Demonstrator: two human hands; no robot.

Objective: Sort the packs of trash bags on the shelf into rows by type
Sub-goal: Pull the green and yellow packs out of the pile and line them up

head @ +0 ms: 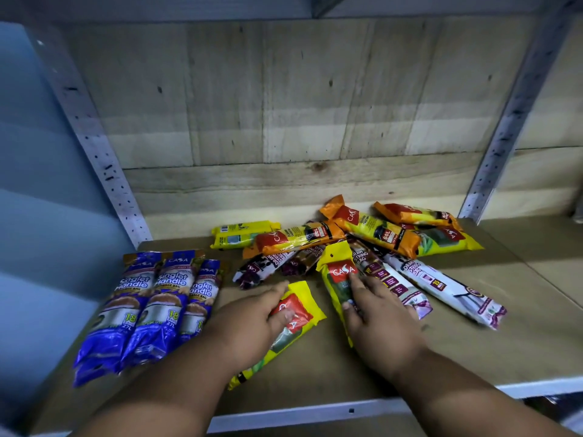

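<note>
The shelf (473, 342) is a brown board with a pale metal lip along its front edge, a plank wall behind and slotted grey uprights at the back corners. Taking the heap (362, 247) of mixed packs at the middle-back of the shelf as the mark: left of it, close to the shelf's left edge, three blue packs (148, 307) lie side by side in a row, touching, their lower ends near the front lip. In front of the heap, slightly left, a yellow pack (293, 326) lies slanted on the board, and the left hand (252, 323) rests over it with fingers curled round its upper part, thumb on its red label. At the heap's front edge a second yellow pack (339, 279) points away from the lip; the right hand (378, 320) lies flat on it with fingers straight, forefinger on the label. Just right of that hand, white drawstring packs (441, 291) fan out toward the front right. Orange packs (375, 228) lie across the heap's back, near the wall, with another yellow pack (239, 234) at its back left. Right of the heap the board runs bare to the right upright; bare board also lies between the hands and along the front lip.
</note>
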